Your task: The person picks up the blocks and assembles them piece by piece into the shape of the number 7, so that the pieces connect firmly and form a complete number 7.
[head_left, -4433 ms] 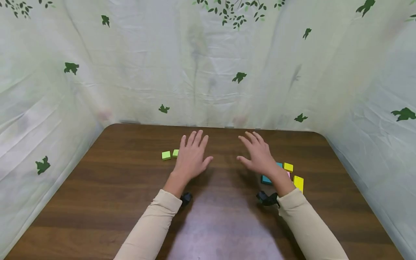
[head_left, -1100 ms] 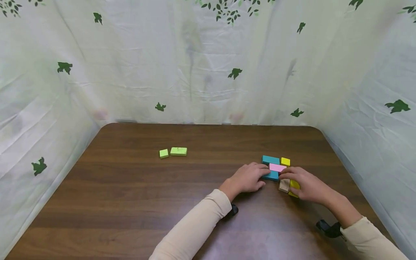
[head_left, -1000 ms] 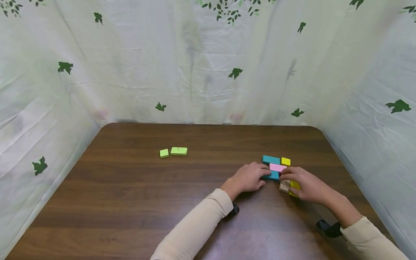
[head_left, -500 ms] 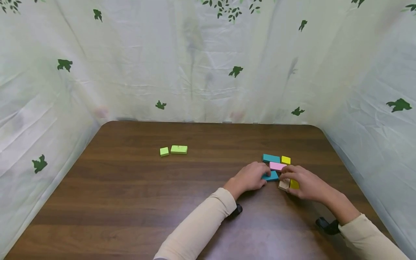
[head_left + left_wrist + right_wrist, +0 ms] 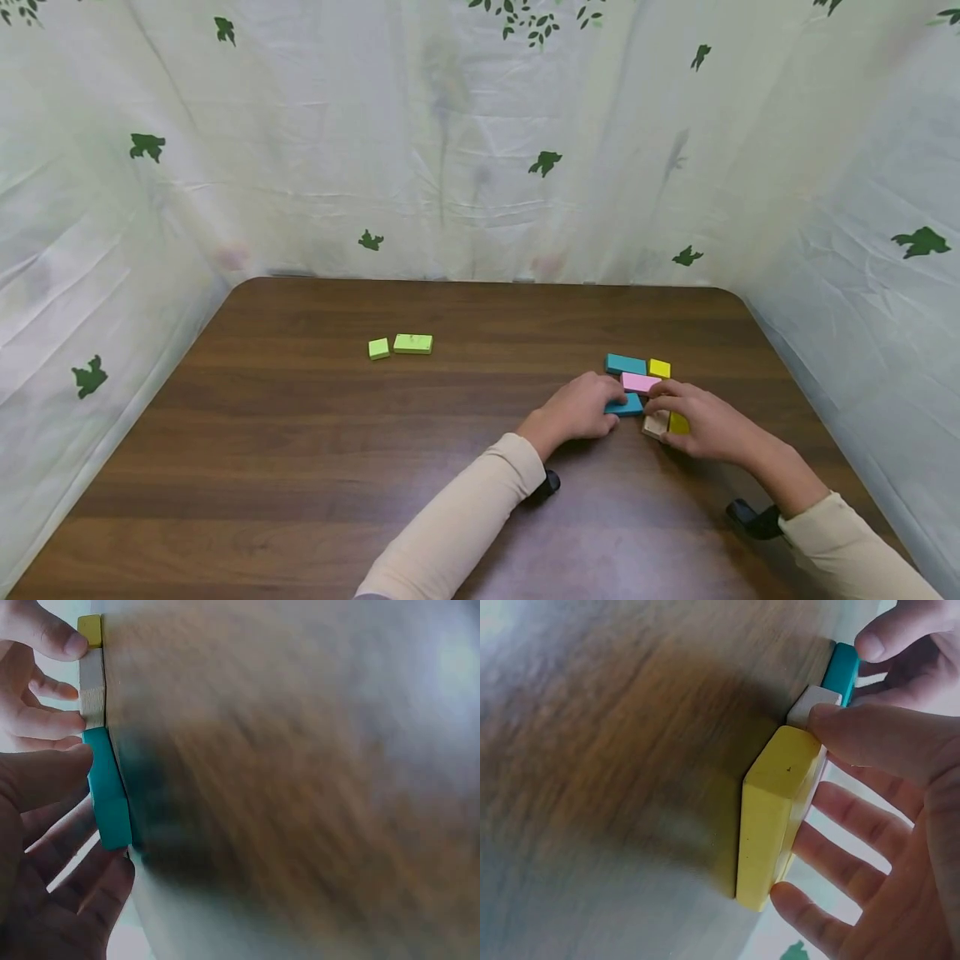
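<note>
Left hand (image 5: 577,410) pinches nearer teal block (image 5: 630,405); right hand (image 5: 711,425) pinches bare-wood block (image 5: 654,426) | both lower right of frame centre, below pink block (image 5: 637,382) | best nudged gently, flat, without jostling neighbours

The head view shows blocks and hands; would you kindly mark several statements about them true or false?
1. The larger green block lies right of the smaller green block. True.
2. The left hand touches the smaller green block. False: it touches the nearer blue block.
3. The pink block lies between the nearer blue block and the farther blue block. True.
4. The right hand is lifted away from every block. False: it touches the larger yellow block.
</note>
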Demonstrator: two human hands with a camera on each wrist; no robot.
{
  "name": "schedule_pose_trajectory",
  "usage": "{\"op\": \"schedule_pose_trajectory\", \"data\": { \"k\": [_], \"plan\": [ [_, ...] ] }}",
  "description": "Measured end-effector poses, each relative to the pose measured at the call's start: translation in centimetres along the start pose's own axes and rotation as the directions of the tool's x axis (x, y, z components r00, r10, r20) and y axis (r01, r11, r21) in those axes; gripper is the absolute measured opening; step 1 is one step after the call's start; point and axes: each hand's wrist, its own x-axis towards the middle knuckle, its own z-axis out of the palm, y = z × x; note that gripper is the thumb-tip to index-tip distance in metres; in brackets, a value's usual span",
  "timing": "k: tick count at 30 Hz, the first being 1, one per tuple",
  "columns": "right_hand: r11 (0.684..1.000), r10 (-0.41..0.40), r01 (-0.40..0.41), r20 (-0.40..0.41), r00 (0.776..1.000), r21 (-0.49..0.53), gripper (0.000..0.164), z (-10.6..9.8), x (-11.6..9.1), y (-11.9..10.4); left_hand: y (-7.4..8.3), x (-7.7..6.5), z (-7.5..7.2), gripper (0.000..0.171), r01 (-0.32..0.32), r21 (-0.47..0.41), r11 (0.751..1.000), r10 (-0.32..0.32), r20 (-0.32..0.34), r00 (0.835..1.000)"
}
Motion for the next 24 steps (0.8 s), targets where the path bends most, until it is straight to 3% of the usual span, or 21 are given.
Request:
{"op": "schedule_pose_trajectory", "data": {
  "k": [8,17,24],
  "plan": [
    [1.000,-0.004,0.005,-0.004,1.000,0.011,0.032,-0.07,-0.10,-0.10,-0.36,-0.30,-0.64,0.043,-0.055,-0.040,0.998,0.058,0.068,0.996],
    [0.999,-0.031,0.031,-0.021,0.999,0.006,0.032,-0.05,-0.11,0.08,-0.52,-0.21,-0.93,0.053,-0.108,-0.059,0.992,0.117,0.174,0.978],
    [1.000,-0.026,0.026,-0.025,0.999,0.000,0.034,0.03,-0.08,0.04,-0.49,0.01,-0.65,0.050,-0.109,-0.065,0.992,0.119,0.171,0.978]
  ]
}}
